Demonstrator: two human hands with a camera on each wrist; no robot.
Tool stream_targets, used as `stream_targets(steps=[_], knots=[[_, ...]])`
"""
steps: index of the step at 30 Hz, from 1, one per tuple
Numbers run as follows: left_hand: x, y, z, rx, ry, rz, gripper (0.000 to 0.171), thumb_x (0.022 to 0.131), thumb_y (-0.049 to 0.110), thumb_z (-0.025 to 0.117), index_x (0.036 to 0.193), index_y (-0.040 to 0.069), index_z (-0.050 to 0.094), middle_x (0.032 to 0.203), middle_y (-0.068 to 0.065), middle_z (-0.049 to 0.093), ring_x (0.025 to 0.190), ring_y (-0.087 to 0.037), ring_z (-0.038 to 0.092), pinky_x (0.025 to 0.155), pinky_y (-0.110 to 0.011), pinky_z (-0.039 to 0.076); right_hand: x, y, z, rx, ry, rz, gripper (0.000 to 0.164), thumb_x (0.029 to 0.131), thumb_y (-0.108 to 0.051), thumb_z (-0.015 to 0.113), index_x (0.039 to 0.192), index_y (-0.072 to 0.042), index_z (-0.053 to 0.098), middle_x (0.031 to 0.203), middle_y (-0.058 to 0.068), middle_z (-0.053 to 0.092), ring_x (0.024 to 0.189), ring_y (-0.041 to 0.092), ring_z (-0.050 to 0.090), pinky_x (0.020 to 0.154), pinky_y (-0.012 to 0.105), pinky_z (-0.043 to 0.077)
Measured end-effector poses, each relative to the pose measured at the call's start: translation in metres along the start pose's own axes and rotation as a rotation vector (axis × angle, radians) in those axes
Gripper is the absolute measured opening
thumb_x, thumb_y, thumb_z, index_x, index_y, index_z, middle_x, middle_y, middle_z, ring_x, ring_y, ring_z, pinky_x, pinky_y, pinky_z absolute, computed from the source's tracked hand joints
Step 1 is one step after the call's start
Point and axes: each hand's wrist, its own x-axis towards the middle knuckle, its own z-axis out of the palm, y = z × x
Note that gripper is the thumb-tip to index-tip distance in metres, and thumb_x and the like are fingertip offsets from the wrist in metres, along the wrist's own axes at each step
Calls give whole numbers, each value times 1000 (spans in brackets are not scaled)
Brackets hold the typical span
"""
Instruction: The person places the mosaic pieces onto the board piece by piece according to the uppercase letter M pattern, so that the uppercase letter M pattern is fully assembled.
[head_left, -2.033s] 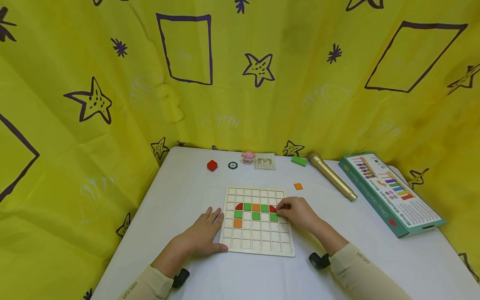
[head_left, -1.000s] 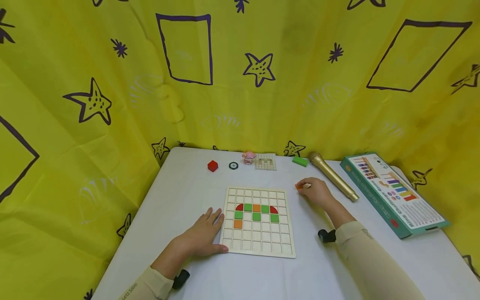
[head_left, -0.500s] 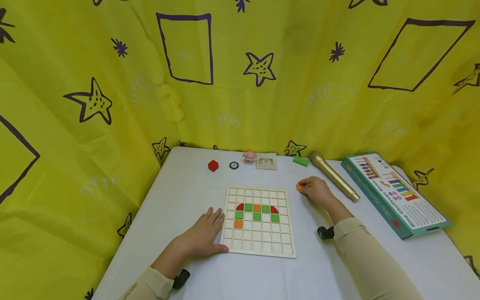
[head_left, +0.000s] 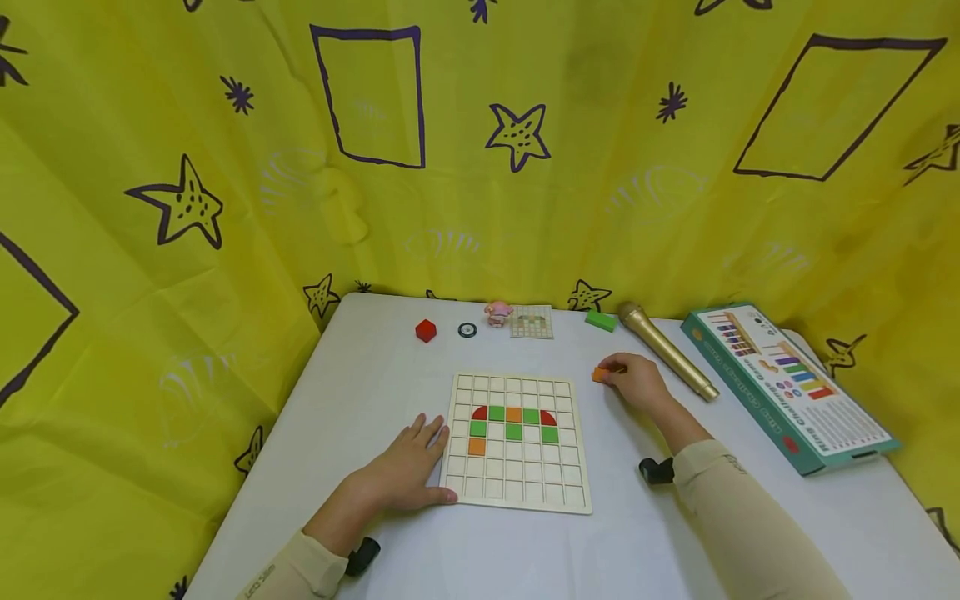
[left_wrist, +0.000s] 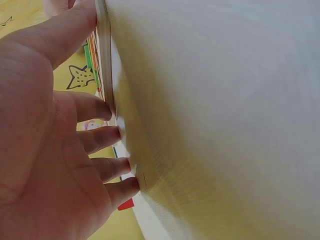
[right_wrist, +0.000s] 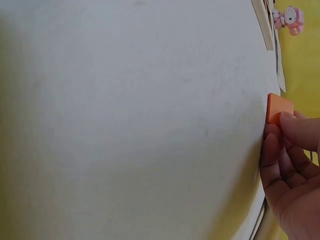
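Note:
In the head view a cream grid board (head_left: 525, 487) lies on the table, with red, green and orange tiles set in its upper and left cells. My left hand (head_left: 408, 467) rests flat at the board's left edge, fingers spread and thumb at the near corner; in the left wrist view the fingertips (left_wrist: 120, 192) touch down beside the board's edge (left_wrist: 104, 50). Right of the board, my right hand (head_left: 636, 383) pinches an orange square tile (right_wrist: 278, 107) between thumb and fingers, the tile tipped up on edge in the right wrist view.
Along the back stand a red block (head_left: 426, 331), a round dark-rimmed disc (head_left: 467, 330), a pink figurine (head_left: 498, 314), a small pattern card (head_left: 532, 322) and a green block (head_left: 601, 321). A gold microphone (head_left: 669, 352) and a game box (head_left: 791, 387) lie at the right.
My right hand has moved from the board's right side out to the loose orange tile and taken hold of it, tipping it up. The left hand has stayed in place.

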Motion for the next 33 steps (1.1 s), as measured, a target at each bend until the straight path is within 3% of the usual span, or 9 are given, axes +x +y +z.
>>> stream_targets(steps=[8, 17, 33], knots=[[0, 1, 0, -5, -3, -6, 102, 84, 65, 69, 156, 2, 33, 165, -13, 23, 151, -42, 13, 119, -53, 24, -8, -7, -1, 103, -51, 49, 19, 98, -8, 65, 112, 3, 71, 103, 15, 69, 89, 25, 61, 75, 31, 52], [-1, 2, -1, -9, -3, -12, 101, 84, 64, 69, 156, 2, 34, 165, -13, 24, 151, -41, 13, 119, -53, 24, -24, -24, 6, 121, -94, 23, 17, 96, -10, 68, 110, -1, 73, 104, 11, 72, 95, 26, 60, 80, 32, 52], [0, 2, -1, -13, -5, -17, 102, 82, 64, 71, 156, 2, 35, 165, -13, 24, 151, -41, 13, 118, -54, 24, -60, -48, 28, 276, -220, 54, 9, 94, -4, 70, 102, -2, 74, 96, 7, 72, 82, 19, 64, 72, 25, 57]])
